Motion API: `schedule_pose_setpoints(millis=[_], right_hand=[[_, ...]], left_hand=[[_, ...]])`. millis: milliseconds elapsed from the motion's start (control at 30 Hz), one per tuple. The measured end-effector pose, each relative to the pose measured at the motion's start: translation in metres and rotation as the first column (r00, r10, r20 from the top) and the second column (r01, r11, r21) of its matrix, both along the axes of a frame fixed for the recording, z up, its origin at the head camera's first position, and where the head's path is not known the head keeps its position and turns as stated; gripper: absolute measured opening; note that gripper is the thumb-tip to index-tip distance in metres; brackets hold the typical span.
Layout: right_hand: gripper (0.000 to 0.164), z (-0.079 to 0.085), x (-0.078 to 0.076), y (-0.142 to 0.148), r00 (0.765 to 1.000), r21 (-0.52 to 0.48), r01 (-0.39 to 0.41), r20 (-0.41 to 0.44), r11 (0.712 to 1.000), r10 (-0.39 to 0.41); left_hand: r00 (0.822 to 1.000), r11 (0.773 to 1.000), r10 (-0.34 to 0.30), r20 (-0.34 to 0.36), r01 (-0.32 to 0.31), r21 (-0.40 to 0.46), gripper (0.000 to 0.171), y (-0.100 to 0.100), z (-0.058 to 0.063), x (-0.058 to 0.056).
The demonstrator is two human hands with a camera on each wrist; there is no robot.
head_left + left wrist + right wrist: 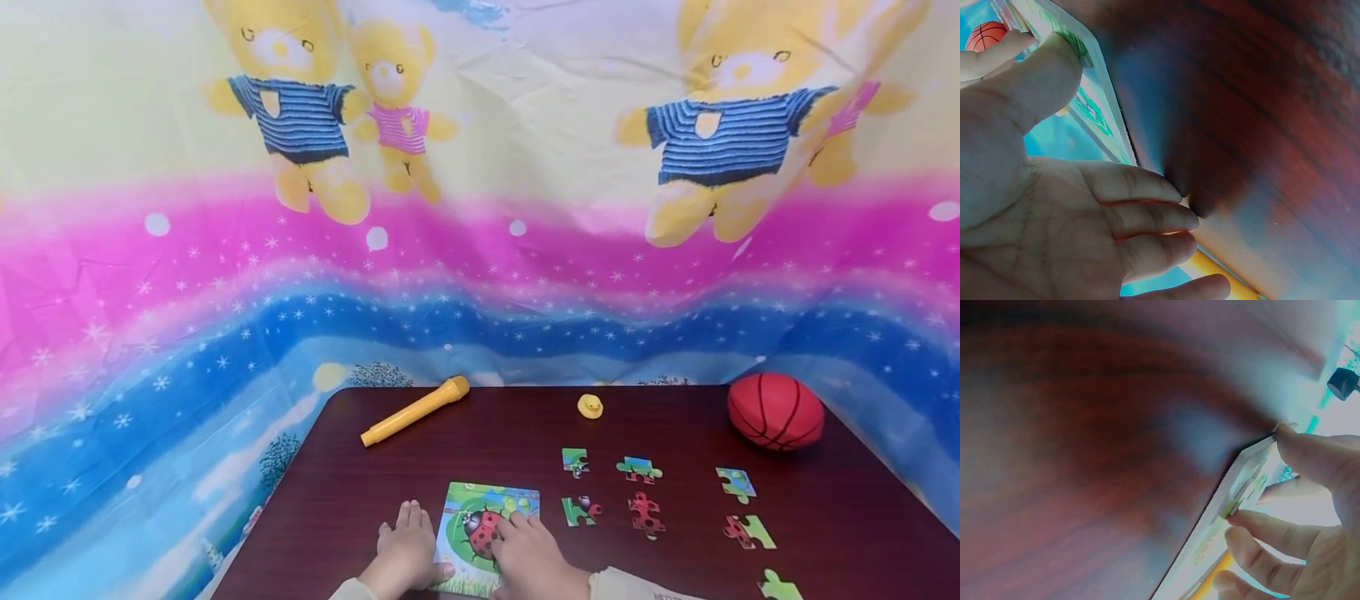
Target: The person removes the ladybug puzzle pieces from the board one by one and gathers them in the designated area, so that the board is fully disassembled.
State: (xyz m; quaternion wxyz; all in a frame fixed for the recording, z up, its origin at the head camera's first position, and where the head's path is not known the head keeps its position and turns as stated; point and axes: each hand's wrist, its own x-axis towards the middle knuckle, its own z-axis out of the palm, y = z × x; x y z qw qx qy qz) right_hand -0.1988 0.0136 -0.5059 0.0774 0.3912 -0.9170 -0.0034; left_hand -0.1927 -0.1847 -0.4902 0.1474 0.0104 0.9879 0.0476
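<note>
A square puzzle board point(462, 546) with a ladybug picture lies near the table's front edge. My left hand point(406, 546) rests to its left, fingers extended, its thumb on the board's near left corner. In the left wrist view, the left palm point(1041, 219) shows with nothing in it. My right hand point(528, 557) reaches over the board's right part, covering some of the picture. From the right wrist, its slightly bent fingers point(1279, 531) touch the board's face, where a thin greenish edge shows, and the thumb is by a corner. Loose puzzle pieces point(647, 514) lie to the right.
A yellow toy microphone point(414, 412) lies at the back left of the dark wooden table point(495, 433). A small yellow duck point(590, 406) sits at the back middle, a red basketball point(775, 412) at the back right. One green piece point(780, 586) lies near the front right.
</note>
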Motion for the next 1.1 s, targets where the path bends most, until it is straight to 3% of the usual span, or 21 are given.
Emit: schedule_pose_setpoints(millis=[200,333,400,500,600,667,800,867,1100], right_hand=[[0.038,-0.003,-0.008,0.0,0.986,-0.087,0.063,0.162,0.994,-0.048],[0.027,-0.004,-0.012,0.001,0.953,-0.233,0.12,0.299,0.965,-0.047],[0.027,-0.002,-0.011,0.001,0.918,-0.322,0.168,0.396,0.932,-0.028],[0.027,0.001,-0.011,0.001,0.84,-0.431,0.241,0.541,0.87,0.035],[0.023,0.005,-0.012,0.003,0.781,-0.495,0.274,0.615,0.825,0.11],[0.02,0.008,-0.013,0.007,0.754,-0.525,0.291,0.641,0.8,0.147],[0.018,0.015,-0.015,0.016,0.74,-0.56,0.307,0.649,0.77,0.177],[0.018,0.018,-0.016,0.021,0.746,-0.565,0.314,0.644,0.763,0.17],[0.017,0.032,-0.016,0.045,0.722,-0.58,0.357,0.669,0.732,0.178]], left_hand=[[1.0,1.0,0.0,0.019,0.001,-0.013,0.089,0.0,-0.004,-0.002],[1.0,1.0,0.006,0.026,-0.006,-0.015,0.09,0.0,-0.003,-0.001],[1.0,1.0,0.007,0.025,-0.006,-0.018,0.089,0.001,-0.002,-0.001],[1.0,1.0,0.004,0.02,-0.003,-0.015,0.09,0.0,-0.001,-0.001],[1.0,1.0,0.0,0.015,0.0,-0.009,0.09,0.0,0.001,-0.001],[1.0,1.0,-0.005,0.012,0.005,-0.007,0.09,0.001,0.002,0.0],[1.0,1.0,-0.012,0.012,0.012,-0.01,0.091,0.002,0.002,-0.001],[1.0,1.0,-0.01,0.012,0.01,-0.008,0.091,0.003,0.001,-0.001],[0.999,1.0,0.025,0.03,-0.026,0.005,0.093,0.001,-0.001,0.0]])
